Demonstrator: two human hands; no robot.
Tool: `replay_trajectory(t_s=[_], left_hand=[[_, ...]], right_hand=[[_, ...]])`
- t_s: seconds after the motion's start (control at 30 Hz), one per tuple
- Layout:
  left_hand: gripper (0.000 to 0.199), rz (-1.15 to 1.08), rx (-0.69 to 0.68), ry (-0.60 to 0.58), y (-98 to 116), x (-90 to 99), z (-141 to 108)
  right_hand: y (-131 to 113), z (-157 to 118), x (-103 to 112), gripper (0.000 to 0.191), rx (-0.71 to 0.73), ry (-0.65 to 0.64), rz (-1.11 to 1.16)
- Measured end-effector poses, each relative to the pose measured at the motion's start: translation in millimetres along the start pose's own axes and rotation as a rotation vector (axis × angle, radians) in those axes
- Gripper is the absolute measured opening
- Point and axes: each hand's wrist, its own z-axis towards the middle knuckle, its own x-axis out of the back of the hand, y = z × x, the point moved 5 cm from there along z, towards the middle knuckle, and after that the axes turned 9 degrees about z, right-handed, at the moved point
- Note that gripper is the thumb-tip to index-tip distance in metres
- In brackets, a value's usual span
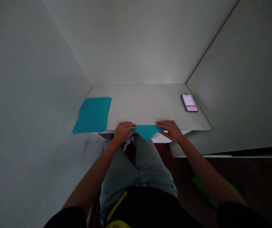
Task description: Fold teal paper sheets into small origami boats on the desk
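A folded piece of blue paper (146, 130) lies at the front edge of the white table (145, 104), with a triangular point hanging over the edge toward me. My left hand (124, 132) holds its left end, fingers on top and thumb at the near side. At the right end, my right hand (171, 129) grips the paper the same way, fingers over it and thumb below.
Flat sheets of blue paper (93, 114) are stacked at the table's left end. A phone (189, 103) with a lit, blurred screen lies at the right. Walls enclose the table's back and both sides. Something green (202, 190) is on the dark floor.
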Motion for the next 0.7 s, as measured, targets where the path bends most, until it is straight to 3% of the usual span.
replay_trajectory(t_s=[0.07, 0.23, 0.4, 0.57, 0.7], left_hand=[[0.015, -0.081, 0.074, 0.038, -1.7, -0.6, 3.8], [0.025, -0.472, 0.332, 0.093, -14.5, -10.3, 38.3], [0.037, -0.676, 0.447, 0.188, -24.7, -17.2, 72.2], [0.038, -0.673, 0.405, 0.146, -27.8, -18.7, 72.3], [0.042, -0.615, 0.389, 0.108, -29.3, -19.8, 65.5]], right_hand=[[3.7, 1.9, 1.7, 0.028, -0.058, 0.028, 0.101], [26.0, 29.1, 3.2, 0.042, -0.341, 0.245, 0.531], [40.4, 65.3, -3.7, 0.054, -0.358, 0.483, 0.798], [45.0, 64.6, -9.3, 0.041, -0.414, 0.47, 0.692], [43.4, 57.5, -9.7, 0.053, -0.431, 0.424, 0.694]])
